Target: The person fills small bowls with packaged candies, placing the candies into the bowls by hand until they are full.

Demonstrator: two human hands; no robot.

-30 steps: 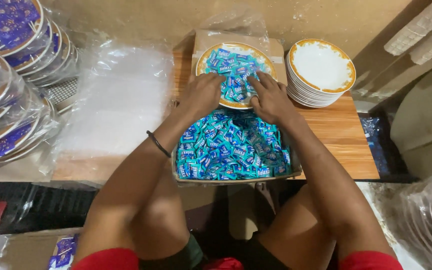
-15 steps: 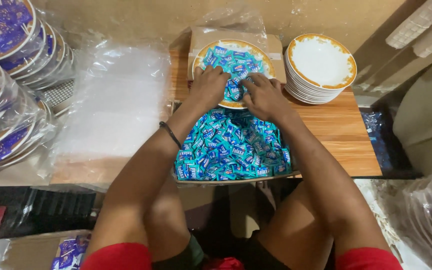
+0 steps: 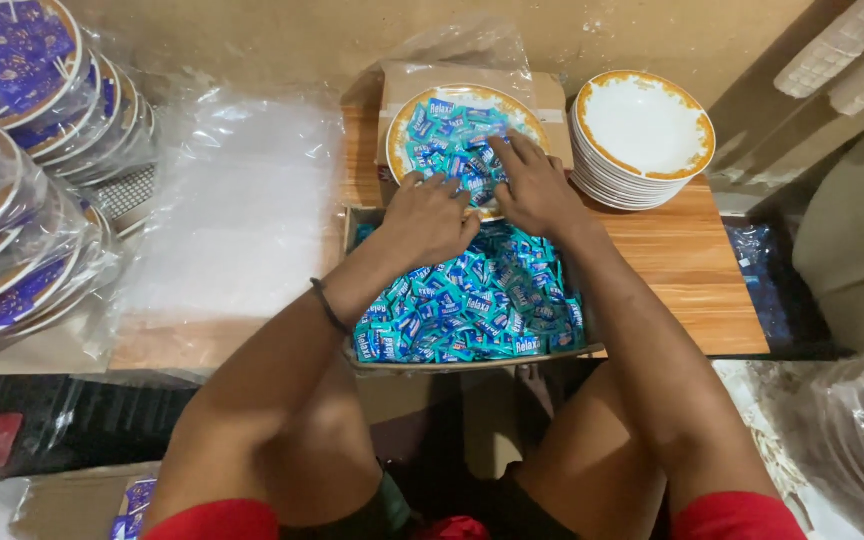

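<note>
— Both hands are on the candies, yes? How do they stand?

— Left hand [image 3: 430,215] lies palm down at the near edge of the gold-rimmed plate [image 3: 399,130], fingers curled over some teal-wrapped candies [image 3: 447,135]. I cannot tell if it really pinches any, because the fingertips are hidden. Right hand [image 3: 532,185] is flat and spread on the same pile, at about 4 o'clock of the plate, pressing more than grasping.

— And where is the plate?

— It sits on a clear plastic bag [image 3: 452,60] at 12 o'clock of the cardboard box [image 3: 352,225], touching the box's far edge. I think it is kept so close so that candies go from box to plate with a short reach. The box, full of the same candies, stands on the wooden worktop [image 3: 672,260] directly before the person's knees.

— What else is around?

— At 2 o'clock from the box, a stack of empty plates [image 3: 644,125] with the same gold rim, just beside the filled one. At 9 o'clock, a sheet of clear plastic [image 3: 242,200], and further left, wrapped plates [image 3: 22,90] with dark blue packets leaning one over another. A black band [image 3: 327,305] is on the left wrist.
</note>
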